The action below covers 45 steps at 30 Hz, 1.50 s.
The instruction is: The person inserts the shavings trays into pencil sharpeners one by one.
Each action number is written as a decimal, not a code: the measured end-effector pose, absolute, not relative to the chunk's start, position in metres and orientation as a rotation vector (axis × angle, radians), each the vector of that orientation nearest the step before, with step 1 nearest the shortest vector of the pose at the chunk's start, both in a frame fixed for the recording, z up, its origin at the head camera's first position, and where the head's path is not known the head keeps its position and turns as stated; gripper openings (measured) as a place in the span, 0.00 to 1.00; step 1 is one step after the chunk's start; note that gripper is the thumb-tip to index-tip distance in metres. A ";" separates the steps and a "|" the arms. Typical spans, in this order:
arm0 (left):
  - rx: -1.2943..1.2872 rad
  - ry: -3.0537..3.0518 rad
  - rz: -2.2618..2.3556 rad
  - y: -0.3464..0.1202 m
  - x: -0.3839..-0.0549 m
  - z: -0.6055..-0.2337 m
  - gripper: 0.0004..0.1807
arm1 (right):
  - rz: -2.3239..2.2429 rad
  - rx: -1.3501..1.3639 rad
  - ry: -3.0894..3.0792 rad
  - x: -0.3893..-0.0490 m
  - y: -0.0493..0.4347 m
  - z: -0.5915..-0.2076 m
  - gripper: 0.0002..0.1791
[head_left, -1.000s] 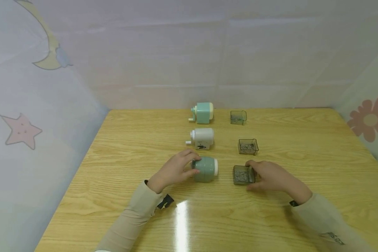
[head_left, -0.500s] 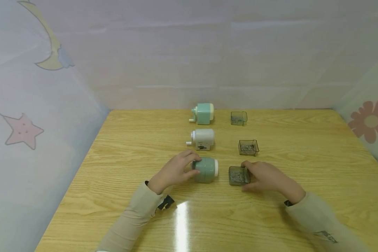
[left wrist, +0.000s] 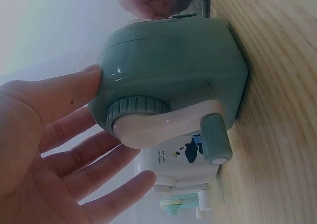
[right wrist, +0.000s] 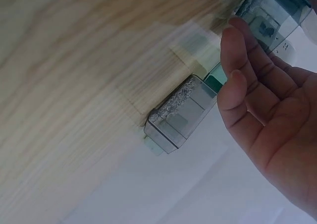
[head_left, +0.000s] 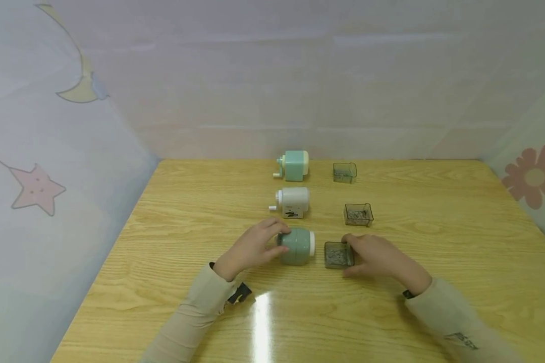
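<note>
A dark green crank pencil sharpener (head_left: 298, 248) stands on the table, its white end facing right. My left hand (head_left: 251, 248) holds it from the left, thumb and fingers on either side; in the left wrist view its pale crank (left wrist: 163, 124) points toward the palm. Just right of the sharpener, a small gap away, is a smoky clear drawer (head_left: 337, 256) with pencil shavings in it. My right hand (head_left: 378, 258) grips this drawer by its right end, thumb on the near side and fingers on the far side. In the right wrist view, fingers partly cover the drawer (right wrist: 262, 26).
Behind stand a white crank sharpener (head_left: 294, 202) and a light teal one (head_left: 295, 165). To their right lie two more clear drawers with shavings, a middle one (head_left: 358, 215) and a far one (head_left: 343, 173). A fabric wall (head_left: 236, 101) rises behind the wooden table (head_left: 186, 201).
My right hand has slid the drawer leftward, narrowing the gap to the dark green sharpener. The left hand stays in place on the sharpener.
</note>
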<state>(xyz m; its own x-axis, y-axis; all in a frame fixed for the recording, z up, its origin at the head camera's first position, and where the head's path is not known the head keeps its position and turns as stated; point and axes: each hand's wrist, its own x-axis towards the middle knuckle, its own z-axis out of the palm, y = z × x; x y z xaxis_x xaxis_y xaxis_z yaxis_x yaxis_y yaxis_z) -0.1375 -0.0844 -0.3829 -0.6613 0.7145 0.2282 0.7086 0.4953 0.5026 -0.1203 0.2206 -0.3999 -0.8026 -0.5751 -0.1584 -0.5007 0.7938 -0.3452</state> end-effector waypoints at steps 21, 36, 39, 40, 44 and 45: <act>1.252 2.702 0.893 -0.087 -0.134 -0.386 0.18 | -0.431 -0.842 2.702 -0.119 0.205 -0.400 0.42; 1.254 2.717 0.888 -0.086 -0.137 -0.387 0.19 | -0.466 -0.868 2.708 -0.123 0.197 -0.400 0.41; 1.263 2.721 0.887 -0.085 -0.138 -0.387 0.19 | -0.468 -0.862 2.712 -0.123 0.197 -0.400 0.41; 1.263 2.722 0.886 -0.085 -0.138 -0.387 0.19 | -0.469 -0.862 2.713 -0.123 0.197 -0.400 0.41; 1.252 2.720 0.885 -0.084 -0.138 -0.386 0.20 | -0.479 -0.856 2.712 -0.124 0.196 -0.398 0.42; 1.251 2.721 0.885 -0.084 -0.138 -0.385 0.20 | -0.479 -0.853 2.711 -0.124 0.196 -0.397 0.42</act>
<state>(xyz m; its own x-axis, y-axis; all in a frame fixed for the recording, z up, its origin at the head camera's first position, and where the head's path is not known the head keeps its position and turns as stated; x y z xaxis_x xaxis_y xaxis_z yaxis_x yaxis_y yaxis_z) -0.1385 -0.0841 -0.3851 -0.6786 0.7036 0.2107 0.6929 0.5182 0.5013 -0.1241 0.1957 -0.3973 -0.7941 -0.5903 -0.1445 -0.5052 0.7734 -0.3830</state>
